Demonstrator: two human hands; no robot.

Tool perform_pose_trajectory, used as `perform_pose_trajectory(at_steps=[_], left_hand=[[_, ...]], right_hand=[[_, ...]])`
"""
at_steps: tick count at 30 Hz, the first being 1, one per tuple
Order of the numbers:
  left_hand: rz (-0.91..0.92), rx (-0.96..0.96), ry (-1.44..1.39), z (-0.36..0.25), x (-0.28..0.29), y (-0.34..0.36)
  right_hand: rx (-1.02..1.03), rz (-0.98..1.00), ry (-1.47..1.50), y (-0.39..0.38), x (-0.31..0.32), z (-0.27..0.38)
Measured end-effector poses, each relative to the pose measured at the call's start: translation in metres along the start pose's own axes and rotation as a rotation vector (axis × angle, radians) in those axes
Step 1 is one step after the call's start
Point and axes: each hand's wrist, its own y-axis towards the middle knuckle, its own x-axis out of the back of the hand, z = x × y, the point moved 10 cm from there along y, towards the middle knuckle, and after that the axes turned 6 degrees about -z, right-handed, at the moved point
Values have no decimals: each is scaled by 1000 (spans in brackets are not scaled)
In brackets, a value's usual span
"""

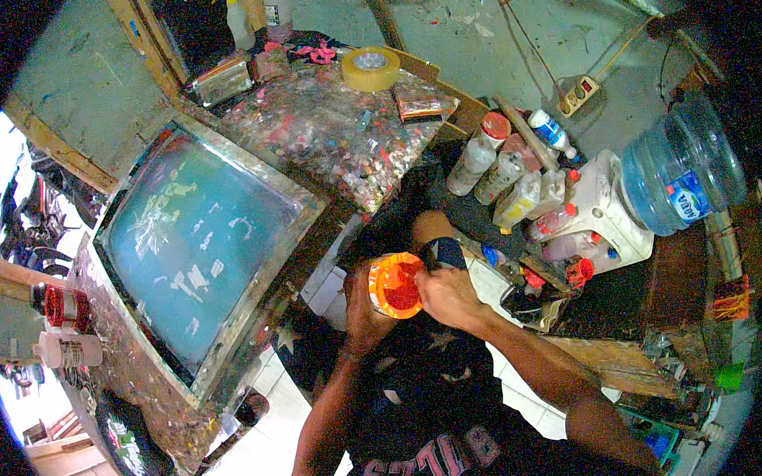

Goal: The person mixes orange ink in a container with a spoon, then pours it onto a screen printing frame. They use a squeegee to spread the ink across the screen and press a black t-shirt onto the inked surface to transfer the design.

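Note:
My left hand (364,311) is wrapped round the left side of a small round tub (373,283) with an orange rim, held up in front of my body. Thick red-orange ink or paint (400,289) shows inside it. At the tub's right edge, the fingers of my right hand (450,298) are curled together over the opening. Whatever they grip, if anything, is hidden from this view. To the left of both hands, a framed printing screen (205,247) with blue-green mesh and pale patches lies on a stained worktable (108,373).
A paint-crusted board (307,134) carries a roll of tape (370,70). Several bottles, one of them a red-capped bottle (474,162), crowd the right side beside a white jerrycan (599,205) and a large blue water jug (683,170). A power strip (579,95) hangs behind.

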Motion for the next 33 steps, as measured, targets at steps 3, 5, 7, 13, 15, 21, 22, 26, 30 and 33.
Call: perform_pose_trajectory(at_steps=[3, 5, 7, 13, 15, 21, 22, 26, 30, 33], left_hand=[[106, -69, -24, 0, -19, 8], [222, -6, -165, 8, -35, 12], [265, -13, -129, 10, -40, 14], [320, 65, -376, -7, -36, 20], [298, 129, -578, -13, -35, 27], [141, -67, -689, -21, -21, 19], [34, -159, -325, -17, -14, 12], [-57, -95, -342, 6, -18, -3], [-23, 8, -386, 20, -31, -4], [19, 55, -398, 28, -36, -5]], right_hand=[[1, -18, 63, 6, -6, -2], [-20, -81, 156, 9, -4, -4], [-7, -127, 146, 9, -1, -5], [41, -249, 217, 11, 6, -5], [55, -195, 29, 13, 0, -4], [178, -292, 168, 9, 12, 1], [142, -205, -86, 12, 0, -3], [92, -71, 158, 17, -14, -11], [98, -148, -138, 19, -1, -7], [70, 67, 115, 19, -18, -3]])
